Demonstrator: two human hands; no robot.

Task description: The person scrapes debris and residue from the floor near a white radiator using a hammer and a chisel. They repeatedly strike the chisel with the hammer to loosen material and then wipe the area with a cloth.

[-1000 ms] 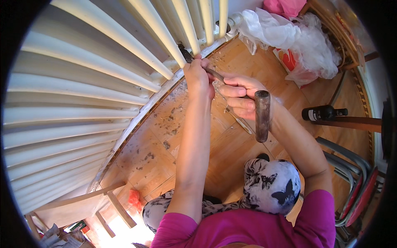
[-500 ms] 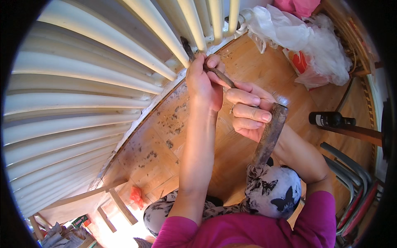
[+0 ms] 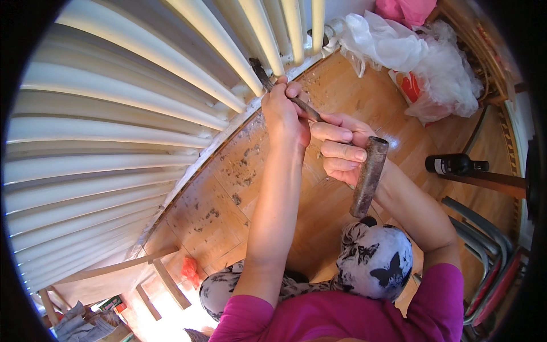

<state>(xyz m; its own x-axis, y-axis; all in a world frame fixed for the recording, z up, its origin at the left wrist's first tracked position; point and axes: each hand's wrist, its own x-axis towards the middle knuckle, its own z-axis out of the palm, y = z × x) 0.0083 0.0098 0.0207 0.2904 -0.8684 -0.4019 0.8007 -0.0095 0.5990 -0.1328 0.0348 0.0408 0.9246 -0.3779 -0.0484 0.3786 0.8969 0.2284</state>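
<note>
Both of my hands hold a rusty metal tool (image 3: 370, 178) with a thick tube at one end, a thin bent rod and a dark, flattish far end. My left hand (image 3: 286, 117) is closed around the rod near that dark end, which reaches in between the columns of a cream radiator (image 3: 108, 128). Nearer the tube, my right hand (image 3: 343, 149) grips the rod with curled fingers, and the tube hangs beside its fingertips. Dark crumbs of dirt (image 3: 236, 199) lie scattered on the wood-patterned floor (image 3: 307, 228) below the radiator. My fingers partly cover the rod.
Clear plastic bags (image 3: 439, 74) and a pink bag (image 3: 407, 10) sit at the far right. A dark bottle (image 3: 456, 165) lies on a wooden ledge above folded metal-framed chairs (image 3: 484, 245). At the lower left are a wooden stool (image 3: 168, 282) and an orange plastic bag (image 3: 190, 271).
The tube end of the tool has swung slightly left and up, away from my knee. My left hand has shifted a little right; both hands keep their hold.
</note>
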